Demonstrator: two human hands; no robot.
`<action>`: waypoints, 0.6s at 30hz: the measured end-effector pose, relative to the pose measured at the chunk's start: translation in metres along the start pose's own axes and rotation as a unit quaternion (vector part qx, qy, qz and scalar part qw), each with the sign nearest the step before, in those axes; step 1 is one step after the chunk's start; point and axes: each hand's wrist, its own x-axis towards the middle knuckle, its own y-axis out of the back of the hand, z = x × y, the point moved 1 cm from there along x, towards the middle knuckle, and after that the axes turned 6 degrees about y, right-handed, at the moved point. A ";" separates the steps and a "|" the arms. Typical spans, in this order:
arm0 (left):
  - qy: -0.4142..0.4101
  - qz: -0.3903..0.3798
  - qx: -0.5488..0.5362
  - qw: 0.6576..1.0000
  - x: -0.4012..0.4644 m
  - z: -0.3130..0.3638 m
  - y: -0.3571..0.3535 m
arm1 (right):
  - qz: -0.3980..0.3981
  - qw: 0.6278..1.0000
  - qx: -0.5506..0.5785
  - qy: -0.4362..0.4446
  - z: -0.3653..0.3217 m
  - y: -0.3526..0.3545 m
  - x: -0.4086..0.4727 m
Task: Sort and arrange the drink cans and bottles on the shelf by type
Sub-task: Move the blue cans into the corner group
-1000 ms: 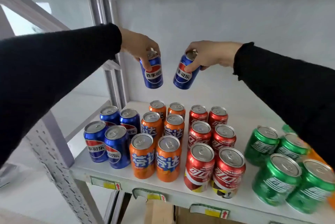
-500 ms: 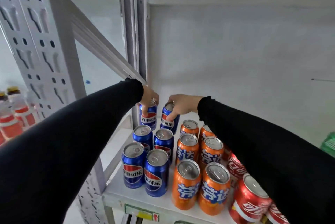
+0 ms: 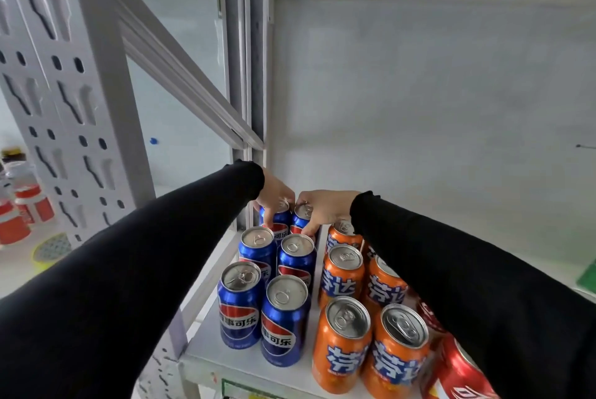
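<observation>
Both hands have come down since a second ago, when they held two blue cans up in the air in front of the back wall; half a second ago they were nearly at the shelf, and now the cans sit low at the back of the blue rows. Left hand (image 3: 276, 193) grips the left blue can (image 3: 280, 216) from above, fingers curled over its rim and down the side. Right hand (image 3: 322, 209) grips the right blue can (image 3: 301, 216) the same way, thumb down its front. The two held cans are just beside each other, knuckles of the two hands nearly touching. Cannot tell if the can bases touch the shelf (image 3: 209, 352), nearer cans hide them. Directly in front of the fingers: four more blue cans (image 3: 280, 318) in two rows, upright. Right of the right fingers: orange cans (image 3: 342, 272) in rows, partly under the right sleeve. A red can (image 3: 458, 373) shows under that forearm, at the shelf's front. Beyond the left hand's fingers, the grey rack upright (image 3: 254, 76).
</observation>
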 end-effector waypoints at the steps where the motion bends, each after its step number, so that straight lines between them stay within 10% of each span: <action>1: 0.002 -0.011 -0.017 1.000 -0.001 0.000 0.001 | 0.002 1.000 0.007 0.001 0.001 0.001 -0.001; 13: 0.017 -0.025 -0.096 0.995 -0.002 -0.002 0.001 | 0.065 0.998 0.004 -0.019 -0.011 -0.001 -0.028; 18: -0.076 0.140 -0.114 0.981 0.018 0.013 0.022 | 0.231 0.972 0.022 -0.025 0.002 0.010 -0.065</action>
